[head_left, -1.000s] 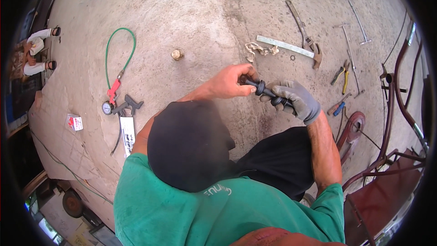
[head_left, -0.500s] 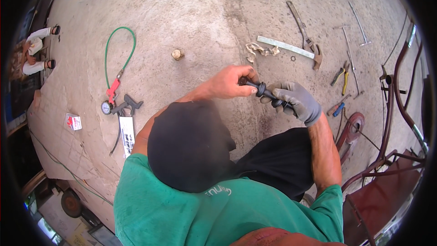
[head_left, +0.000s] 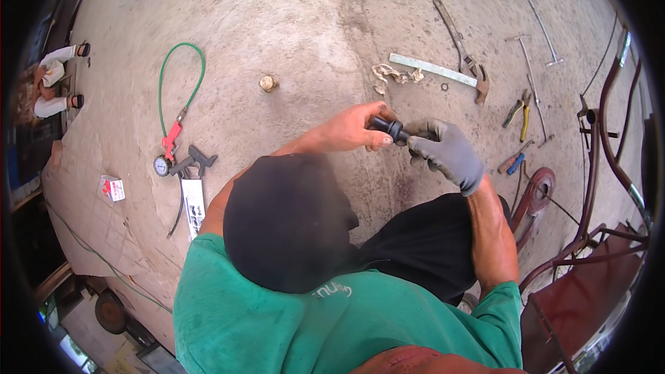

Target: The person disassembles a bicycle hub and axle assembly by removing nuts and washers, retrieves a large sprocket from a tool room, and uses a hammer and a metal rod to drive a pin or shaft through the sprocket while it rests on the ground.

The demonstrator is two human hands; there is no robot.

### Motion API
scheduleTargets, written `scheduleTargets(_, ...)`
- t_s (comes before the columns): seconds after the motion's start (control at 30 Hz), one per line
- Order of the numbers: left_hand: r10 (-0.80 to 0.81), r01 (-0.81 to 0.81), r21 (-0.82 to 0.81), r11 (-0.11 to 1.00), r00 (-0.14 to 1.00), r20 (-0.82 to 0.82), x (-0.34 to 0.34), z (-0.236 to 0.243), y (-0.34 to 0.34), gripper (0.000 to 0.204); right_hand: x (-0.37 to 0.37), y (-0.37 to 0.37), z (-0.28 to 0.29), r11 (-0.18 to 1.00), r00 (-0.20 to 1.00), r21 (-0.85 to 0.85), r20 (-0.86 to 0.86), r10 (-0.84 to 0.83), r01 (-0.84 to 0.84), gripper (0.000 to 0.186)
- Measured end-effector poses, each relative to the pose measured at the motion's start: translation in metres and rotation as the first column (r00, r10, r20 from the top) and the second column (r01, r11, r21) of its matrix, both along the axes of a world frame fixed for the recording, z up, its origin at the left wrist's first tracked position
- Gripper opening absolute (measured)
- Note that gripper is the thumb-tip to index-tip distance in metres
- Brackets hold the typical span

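My bare left hand [head_left: 357, 127] holds one end of a black, ringed cylindrical part [head_left: 391, 129] between thumb and fingers. Around its other end, my right hand [head_left: 447, 154], in a grey work glove, has its fingers curled; that end is partly hidden by the glove. The part is held above the concrete floor, in front of my bent knee. Beyond my hands, a crumpled rag [head_left: 398, 75] lies beside a claw hammer [head_left: 443, 73] with a pale handle.
To the right lie an adjustable wrench [head_left: 454, 33], yellow-handled pliers [head_left: 525, 116] and a dark red bicycle frame [head_left: 592, 187]. On the left are a tyre inflator gauge [head_left: 163, 164] with green hose, a small box [head_left: 111, 188] and a round lump [head_left: 268, 83]. Another person [head_left: 52, 83] sits far left.
My gloved right hand has shifted slightly along the black part and turned, covering more of its near end. My left hand keeps its hold in nearly the same place.
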State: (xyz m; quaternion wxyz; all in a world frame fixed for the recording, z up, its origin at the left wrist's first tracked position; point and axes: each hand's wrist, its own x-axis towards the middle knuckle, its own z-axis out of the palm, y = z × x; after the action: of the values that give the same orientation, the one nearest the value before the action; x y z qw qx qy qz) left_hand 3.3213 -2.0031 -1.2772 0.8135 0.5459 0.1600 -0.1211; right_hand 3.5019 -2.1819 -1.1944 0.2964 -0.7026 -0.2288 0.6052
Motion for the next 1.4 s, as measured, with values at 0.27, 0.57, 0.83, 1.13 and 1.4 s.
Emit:
scheduleTargets(0.27,0.015,-0.035,0.169,0.985,0.993,0.119,0.012,0.030,0.011,0.052,-0.001,0.000,0.000,0.944,0.955,0.212,-0.213,-0.207,0.252,0.056)
scheduleTargets(0.57,-0.098,-0.055,0.554,0.831,0.965,0.242,0.022,0.098,0.019,0.047,0.002,-0.006,-0.011,0.920,0.887,0.265,-0.436,-0.152,0.288,0.051)
scheduleTargets(0.83,-0.113,-0.188,0.577,0.795,0.888,0.446,0.020,0.078,0.029,0.039,0.005,-0.009,-0.002,0.901,0.892,0.279,-0.404,-0.202,0.331,0.045)
scheduleTargets(1.13,-0.058,-0.137,0.611,0.780,0.956,0.288,0.020,0.078,0.022,0.030,0.005,-0.005,-0.001,0.921,0.951,0.291,-0.244,-0.189,0.258,0.037)
scheduleTargets(1.4,-0.032,-0.043,0.601,0.798,0.993,0.113,0.021,0.069,0.015,0.029,0.005,-0.006,-0.019,0.945,0.972,0.259,-0.174,-0.159,0.201,0.039)
